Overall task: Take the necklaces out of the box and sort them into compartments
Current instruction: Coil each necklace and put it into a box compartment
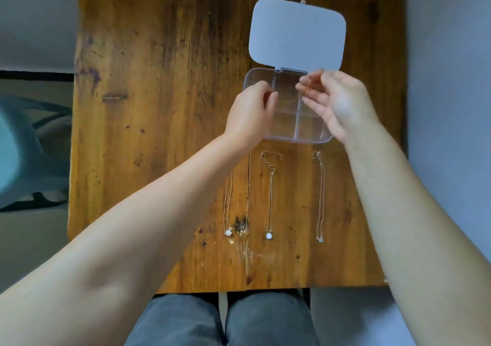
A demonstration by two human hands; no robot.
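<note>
Clear plastic box (305,130) with dividers sits open on wooden desk (159,133), white lid (297,32) flipped up behind it. Both hands over the box: left hand (252,114) grip pinched together on one end of a thin gold chain (288,100), right hand (342,104) grip pinched on the other end, chain sagging between them above the box's rear compartments. Three necklaces lie straight on desk just in front of the box: flower-pendant necklace (228,231), round-pendant necklace (269,235), small-pendant necklace (320,238).
</note>
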